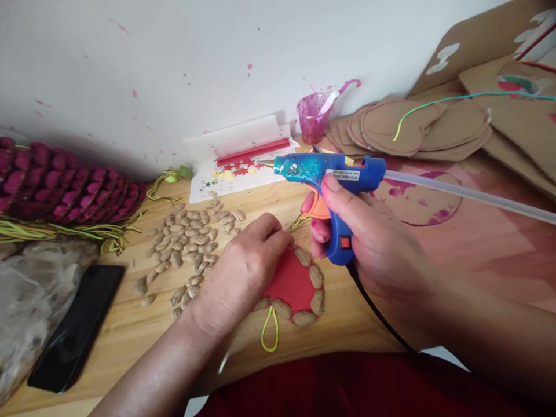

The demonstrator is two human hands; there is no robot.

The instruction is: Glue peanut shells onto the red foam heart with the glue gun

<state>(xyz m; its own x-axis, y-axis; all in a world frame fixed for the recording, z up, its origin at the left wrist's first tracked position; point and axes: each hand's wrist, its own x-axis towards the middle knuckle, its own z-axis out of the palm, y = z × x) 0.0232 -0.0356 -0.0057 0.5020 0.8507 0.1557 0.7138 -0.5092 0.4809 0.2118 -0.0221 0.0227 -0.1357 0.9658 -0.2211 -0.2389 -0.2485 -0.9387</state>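
Near edge: dark red cloth (377,382). Just beyond, on wooden tabletop (121,324): yellow cord loop (270,350), sticking out on near side of red panel (286,281). Near left: black smartphone (78,327), lying flat beside clear plastic bag (39,301).

Red panel at near center, flat on tabletop, rim lined with unshelled peanuts (304,318) along near and right sides; left part hidden under left hand (252,255). Left hand bent over panel, fingertips out of sight; cannot tell whether pinching anything or just pressing.

Right hand (377,231) just right of panel, raised, wrapped around handle of blue hot glue gun (317,168). Fingers at orange trigger (319,205), nozzle pointing left, translucent glue stick (469,197) out the back, black power cord (376,310) running down toward cloth.

Left of left hand: loose peanut pile (186,231). Farther left: magenta peanut-edged stack (69,185) with yellow-green cords (65,226).

Far center: white paper (197,194) bearing star sequins (247,168) and red strip (256,149). Just right of paper: pink-stained plastic cup (313,121). Far right: stacked cardboard cutouts (391,124), teal-green cord (456,97) across top. Behind: white wall (174,58), pink-spattered.
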